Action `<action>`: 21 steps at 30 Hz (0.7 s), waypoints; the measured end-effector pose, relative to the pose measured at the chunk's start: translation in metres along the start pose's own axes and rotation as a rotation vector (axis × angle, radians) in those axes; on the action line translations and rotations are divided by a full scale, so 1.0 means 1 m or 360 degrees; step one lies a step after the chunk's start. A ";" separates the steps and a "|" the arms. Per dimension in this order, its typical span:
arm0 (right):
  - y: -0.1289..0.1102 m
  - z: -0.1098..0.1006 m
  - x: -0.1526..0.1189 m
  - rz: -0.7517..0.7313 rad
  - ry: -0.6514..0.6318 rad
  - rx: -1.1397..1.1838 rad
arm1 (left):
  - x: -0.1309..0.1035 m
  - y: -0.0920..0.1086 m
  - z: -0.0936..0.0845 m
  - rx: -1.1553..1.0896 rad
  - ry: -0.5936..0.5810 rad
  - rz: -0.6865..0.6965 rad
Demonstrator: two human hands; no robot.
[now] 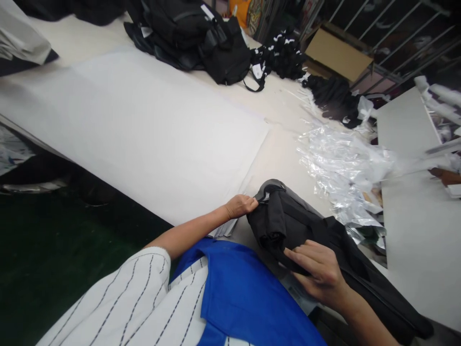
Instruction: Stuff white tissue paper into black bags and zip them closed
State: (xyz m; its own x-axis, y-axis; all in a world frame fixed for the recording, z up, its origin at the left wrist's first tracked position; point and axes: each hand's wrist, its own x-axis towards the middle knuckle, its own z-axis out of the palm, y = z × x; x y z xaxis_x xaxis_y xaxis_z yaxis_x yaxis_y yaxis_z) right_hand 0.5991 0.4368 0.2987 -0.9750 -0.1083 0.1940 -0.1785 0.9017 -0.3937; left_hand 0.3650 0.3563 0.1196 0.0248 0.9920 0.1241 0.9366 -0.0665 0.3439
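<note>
A black bag with a grey edge (309, 226) lies on the table's near side, right in front of my body. My left hand (242, 205) is closed on the bag's edge at its far left corner, close to a dark strap or loop. On the near side of the bag, my right hand (319, 271) has its fingers pressed against the black fabric, gripping the edge. Between the two hands a rolled or folded black flap (276, 218) stands up from the bag. The right fingertips are partly hidden by fabric.
White sheets (173, 129) cover the table to the left. Black bags (201, 38) are piled at the back, with black straps (284, 55) beside them. Clear plastic bags (349, 163) spread along the right. Behind stands a cardboard box (336, 55). A white panel (425, 240) lies at right.
</note>
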 end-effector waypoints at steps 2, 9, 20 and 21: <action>-0.005 -0.009 -0.003 0.0009 0.0006 0.0001 | 0.005 0.004 -0.008 0.0023 -0.0025 0.0031; -0.024 -0.052 -0.019 0.0192 -0.0436 0.0078 | -0.057 0.042 0.009 -0.0234 -0.0102 0.0046; 0.080 -0.005 0.132 0.0419 -0.0692 0.0265 | -0.078 0.037 0.034 -0.0424 -0.0266 -0.0588; 0.089 0.011 0.145 0.0383 -0.0733 0.0264 | -0.078 0.039 0.033 -0.0394 -0.0259 -0.0618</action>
State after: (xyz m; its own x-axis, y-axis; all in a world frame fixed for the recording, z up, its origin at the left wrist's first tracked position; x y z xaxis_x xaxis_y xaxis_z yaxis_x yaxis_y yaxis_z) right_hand 0.4405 0.4964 0.2818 -0.9414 -0.1126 -0.3180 0.0748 0.8495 -0.5222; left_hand 0.4112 0.2805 0.0926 -0.2375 0.9511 -0.1974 0.7768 0.3080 0.5493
